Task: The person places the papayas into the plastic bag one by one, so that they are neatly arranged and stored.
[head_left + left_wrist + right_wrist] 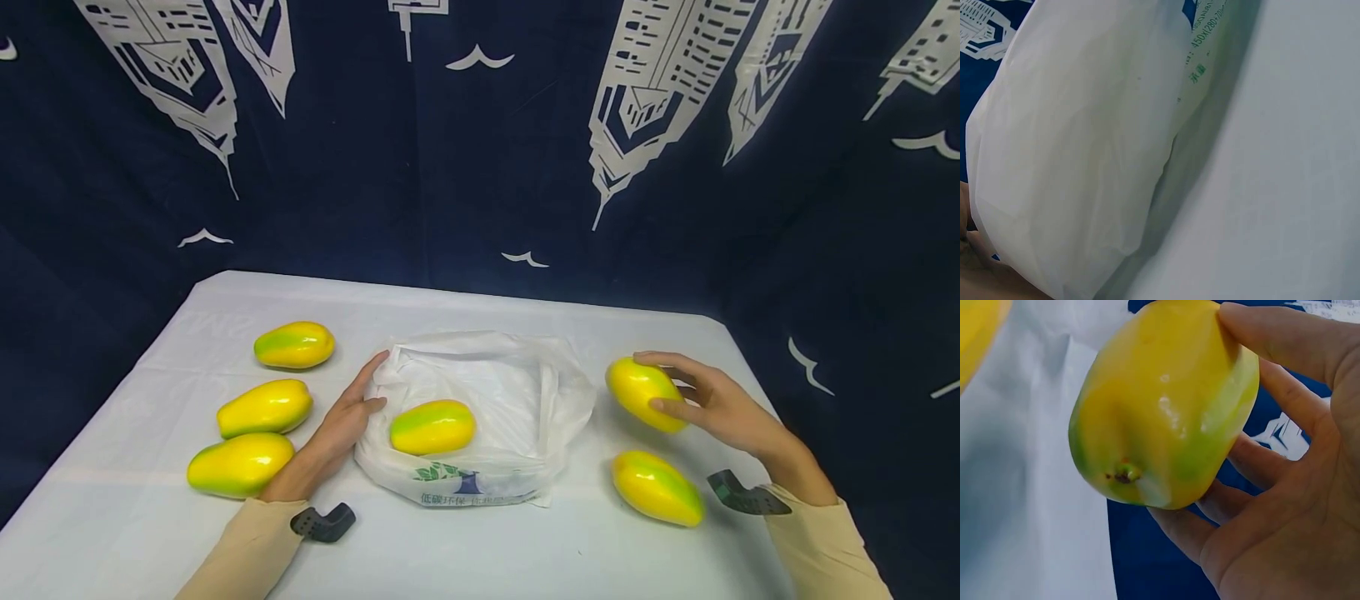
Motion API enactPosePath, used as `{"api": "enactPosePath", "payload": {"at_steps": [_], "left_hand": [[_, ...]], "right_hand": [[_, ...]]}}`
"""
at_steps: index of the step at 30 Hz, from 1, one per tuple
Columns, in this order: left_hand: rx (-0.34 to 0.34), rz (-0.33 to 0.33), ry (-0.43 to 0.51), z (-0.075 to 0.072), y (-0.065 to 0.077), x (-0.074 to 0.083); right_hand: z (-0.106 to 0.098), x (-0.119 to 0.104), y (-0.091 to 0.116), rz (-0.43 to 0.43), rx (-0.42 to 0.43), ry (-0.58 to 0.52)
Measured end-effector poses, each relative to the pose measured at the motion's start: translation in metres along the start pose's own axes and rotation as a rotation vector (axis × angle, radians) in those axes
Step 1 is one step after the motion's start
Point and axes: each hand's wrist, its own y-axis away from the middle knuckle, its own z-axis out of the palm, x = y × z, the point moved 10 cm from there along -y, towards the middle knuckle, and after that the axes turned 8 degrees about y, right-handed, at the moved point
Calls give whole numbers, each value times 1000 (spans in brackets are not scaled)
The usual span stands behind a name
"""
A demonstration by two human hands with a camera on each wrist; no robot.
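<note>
At the left rim of a white plastic bag [517,483], my left hand [351,414] grips the edge, with its index finger and thumb reaching onto the rim. The bag lies with its mouth spread, and one yellow-green papaya [432,427] is inside it near the front. In the left wrist view the bag's side wall [1072,144] covers most of that hand. My right hand [708,396] holds another papaya [1160,412] between thumb and fingers, close over the table to the right of the bag. Its stem end faces the right wrist camera.
A further papaya [657,488] lies in front of the right hand. Left of the bag are three more: a back papaya [294,345], a middle papaya [265,408] and a front papaya [241,465] beside the left forearm. A dark blue printed curtain [450,183] hangs behind the white-covered table [480,558].
</note>
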Motion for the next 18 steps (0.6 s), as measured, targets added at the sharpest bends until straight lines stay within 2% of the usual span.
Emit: {"api": "enactPosePath", "payload": {"at_steps": [6, 18], "left_hand": [[4, 1, 0, -1, -1, -2], [1, 5, 24, -1, 0, 1]], "right_hand": [[1, -20, -7, -27, 13, -8], [15, -57, -23, -93, -47, -1]]}}
